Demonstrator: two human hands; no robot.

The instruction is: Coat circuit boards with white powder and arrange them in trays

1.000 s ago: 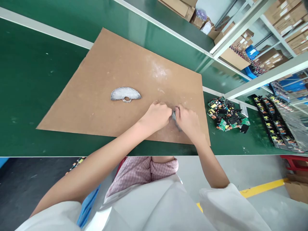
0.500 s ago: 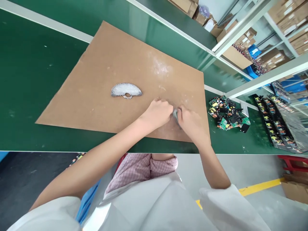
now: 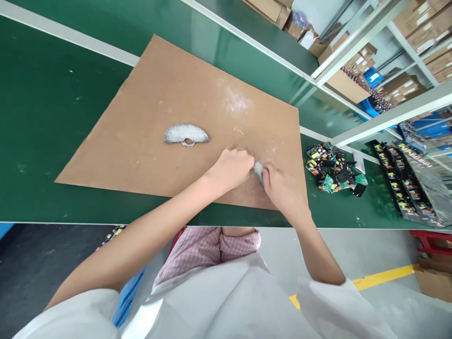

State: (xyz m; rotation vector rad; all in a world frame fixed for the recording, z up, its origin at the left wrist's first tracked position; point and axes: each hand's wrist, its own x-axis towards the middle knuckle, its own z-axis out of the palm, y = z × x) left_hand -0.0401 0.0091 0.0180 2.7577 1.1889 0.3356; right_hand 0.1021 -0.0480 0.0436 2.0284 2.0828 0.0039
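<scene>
Between my two hands shows a small grey-white piece [image 3: 258, 168], mostly covered by the fingers; its full shape is hidden. My left hand [image 3: 235, 165] is closed, its knuckles up, at the left end of the piece. Curled around the right side of it is my right hand [image 3: 283, 187], thumb on the near side. Both hands are low over a brown cardboard sheet [image 3: 141, 117]. Left of them, a flat grey-white half-disc [image 3: 186, 133] with a dark rough edge and a hole near its straight side lies on the cardboard, untouched.
The green tabletop [image 3: 35, 117] carries a heap of small circuit boards [image 3: 335, 167] right of the cardboard. Farther right lies a black tray [image 3: 406, 183] with rows of parts. A white metal frame [image 3: 360, 40] rises at the back, with boxes on shelves beyond.
My right hand has shifted slightly right and down, and more of the grey-white piece shows between my hands. My left hand stays nearly in place. The half-disc lies as before.
</scene>
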